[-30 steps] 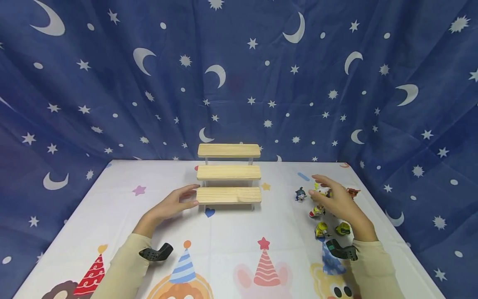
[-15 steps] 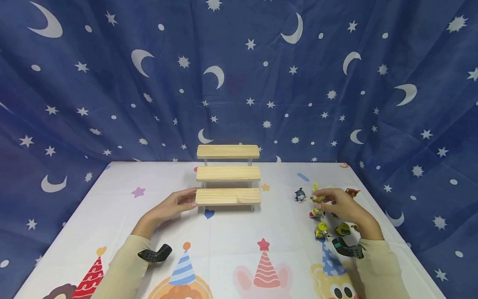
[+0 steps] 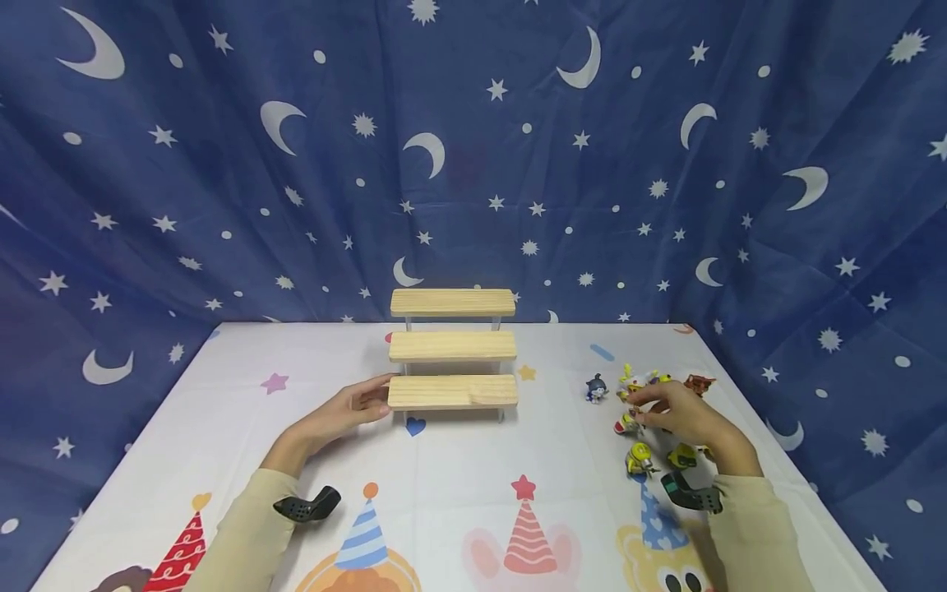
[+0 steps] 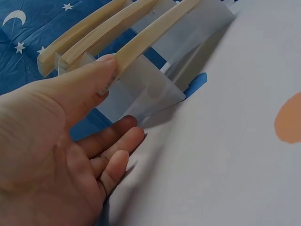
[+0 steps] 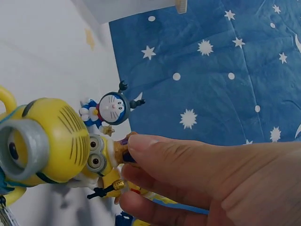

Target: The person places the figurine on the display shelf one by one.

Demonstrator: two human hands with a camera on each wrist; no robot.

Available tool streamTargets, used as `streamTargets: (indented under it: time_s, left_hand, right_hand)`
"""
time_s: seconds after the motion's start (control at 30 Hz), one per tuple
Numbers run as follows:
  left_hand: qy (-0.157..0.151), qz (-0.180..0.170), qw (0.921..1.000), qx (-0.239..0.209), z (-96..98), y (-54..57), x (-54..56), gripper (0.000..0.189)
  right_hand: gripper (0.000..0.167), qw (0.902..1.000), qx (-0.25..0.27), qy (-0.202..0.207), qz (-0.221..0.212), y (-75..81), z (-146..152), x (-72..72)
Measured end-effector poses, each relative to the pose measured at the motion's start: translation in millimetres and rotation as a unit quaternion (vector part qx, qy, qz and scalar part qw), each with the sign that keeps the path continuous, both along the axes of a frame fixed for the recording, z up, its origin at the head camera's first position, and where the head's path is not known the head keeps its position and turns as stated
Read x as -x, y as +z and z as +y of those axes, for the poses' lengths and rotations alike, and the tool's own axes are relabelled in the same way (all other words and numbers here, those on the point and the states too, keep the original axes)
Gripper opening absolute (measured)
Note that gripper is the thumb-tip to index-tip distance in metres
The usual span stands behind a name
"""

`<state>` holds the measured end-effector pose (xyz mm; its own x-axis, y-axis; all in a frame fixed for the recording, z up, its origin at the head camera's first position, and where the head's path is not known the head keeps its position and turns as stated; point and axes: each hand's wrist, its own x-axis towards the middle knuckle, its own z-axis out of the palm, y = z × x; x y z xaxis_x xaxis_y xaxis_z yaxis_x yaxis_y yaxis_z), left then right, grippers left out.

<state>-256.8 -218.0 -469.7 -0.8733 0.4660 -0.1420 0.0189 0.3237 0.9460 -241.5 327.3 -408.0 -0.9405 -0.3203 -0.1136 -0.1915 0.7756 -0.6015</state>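
Note:
My left hand (image 3: 348,415) grips the left end of the lowest step of a three-tier wooden display stand (image 3: 453,392). In the left wrist view the thumb lies on the board's end, and the other fingers curl loosely beside the clear side panel (image 4: 141,89). On the right, my right hand (image 3: 684,415) pinches the brown and purple top of a small Minion figurine (image 5: 97,153) between thumb and forefinger. This figurine has two goggle eyes and white trim. A bigger yellow Minion figurine (image 5: 51,141) fills the near side of the right wrist view.
A blue and white cat figurine with a dark horned helmet (image 3: 596,389) stands left of the right hand. Around that hand are a yellow-green figurine (image 3: 682,456), a reddish-brown one (image 3: 699,384) and others. A starry blue curtain (image 3: 473,164) hangs behind the patterned white tablecloth (image 3: 459,460).
The right hand has come down toward the viewer among the figurines, and its thumb and forefinger have closed on the small Minion figurine. The left hand has stayed at the stand.

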Motion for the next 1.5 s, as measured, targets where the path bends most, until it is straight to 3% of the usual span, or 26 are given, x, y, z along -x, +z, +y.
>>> streamTargets:
  time_s: [0.27,0.73,1.1,1.5]
  left_hand:
    - [0.002,-0.007,1.0,-0.002,0.7,-2.3,-0.1,0.072]
    - [0.001,-0.004,1.0,0.002,0.7,-0.3,2.3,0.073]
    - [-0.005,0.004,1.0,-0.003,2.3,-1.6,1.2,0.073]
    - [0.013,-0.004,0.9999,0.002,3.8,-3.3,1.4,0.071]
  right_hand:
    - [0.029,0.9999,0.001,0.016,-0.003,-2.5,-1.1,1.8]
    - [0.028,0.9998,-0.016,-0.005,-0.011,-4.1,-5.0,6.6]
    - [0.024,0.9997,-0.02,-0.012,0.008,-4.6,-5.4,4.4]
    - [0.025,0.9983,-0.006,-0.008,0.057,-5.0,-9.0,4.6]
